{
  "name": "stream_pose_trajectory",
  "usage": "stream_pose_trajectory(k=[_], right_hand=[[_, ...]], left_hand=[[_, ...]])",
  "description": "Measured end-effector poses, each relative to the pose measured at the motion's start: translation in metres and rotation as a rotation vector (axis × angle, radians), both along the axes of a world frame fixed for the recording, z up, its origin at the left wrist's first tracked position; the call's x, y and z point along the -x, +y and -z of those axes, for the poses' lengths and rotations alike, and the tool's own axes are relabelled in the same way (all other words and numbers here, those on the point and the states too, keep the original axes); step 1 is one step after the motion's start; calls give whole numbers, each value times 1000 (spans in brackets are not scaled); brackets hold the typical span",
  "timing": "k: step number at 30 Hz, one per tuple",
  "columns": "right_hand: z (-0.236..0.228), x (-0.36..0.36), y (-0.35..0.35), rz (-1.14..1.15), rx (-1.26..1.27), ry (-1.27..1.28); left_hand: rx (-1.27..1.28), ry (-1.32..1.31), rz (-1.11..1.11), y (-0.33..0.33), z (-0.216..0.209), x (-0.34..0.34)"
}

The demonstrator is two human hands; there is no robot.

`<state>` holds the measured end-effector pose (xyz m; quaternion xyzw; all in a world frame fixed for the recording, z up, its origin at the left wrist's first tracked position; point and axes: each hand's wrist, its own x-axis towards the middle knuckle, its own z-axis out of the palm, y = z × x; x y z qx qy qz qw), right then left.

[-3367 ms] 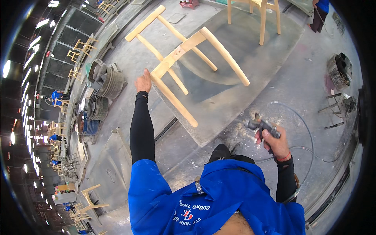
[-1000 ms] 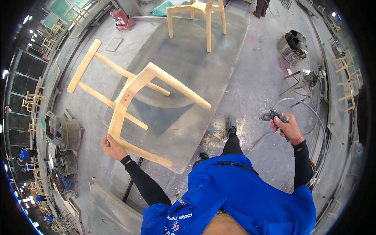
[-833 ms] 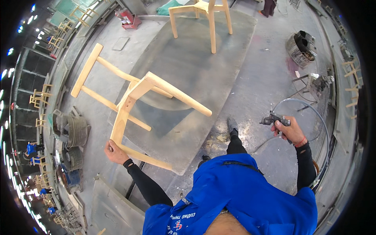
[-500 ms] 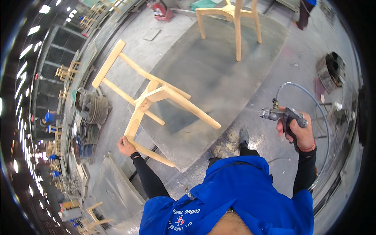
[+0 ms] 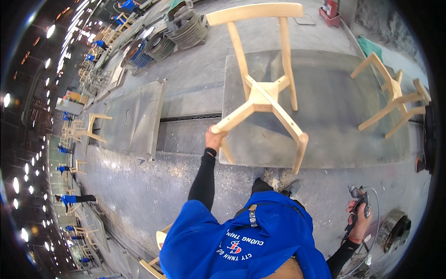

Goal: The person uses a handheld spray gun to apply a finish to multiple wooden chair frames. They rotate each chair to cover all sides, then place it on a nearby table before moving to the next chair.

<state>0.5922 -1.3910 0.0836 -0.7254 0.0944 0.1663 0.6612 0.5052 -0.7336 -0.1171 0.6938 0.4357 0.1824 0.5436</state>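
A light wooden chair frame without a seat [image 5: 265,96] stands over the grey platform in front of me, its curved backrest at the far side. My left hand [image 5: 215,138] is closed around its near left corner, where the leg meets the rail. Low on the right, away from the chair, my right hand [image 5: 360,224] grips a spray gun [image 5: 358,196] by its handle, its nozzle toward the upper left. A thin grey hose [image 5: 377,204] loops from the gun.
The grey platform [image 5: 334,153] carries a second wooden chair frame [image 5: 395,90] at the right. A metal drum [image 5: 395,230] stands at lower right. Coiled bins [image 5: 186,35] and another flat platform [image 5: 134,116] lie left. Workers in blue are in the left background.
My view has swung round, so the chair appears at the centre with its backrest upward. The spray gun now sits lower and farther from the chair. Both hands keep their holds.
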Motion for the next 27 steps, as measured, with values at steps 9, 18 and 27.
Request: stream_pose_trajectory(k=[9, 18, 27], right_hand=[[21, 4, 48, 0, 107, 51], [-6, 22, 109, 39, 112, 13], [-37, 0, 168, 125, -42, -312]], left_hand=[[152, -103, -57, -55, 84, 86], [-63, -105, 225, 35, 137, -38], [-395, -150, 4, 2, 99, -194]])
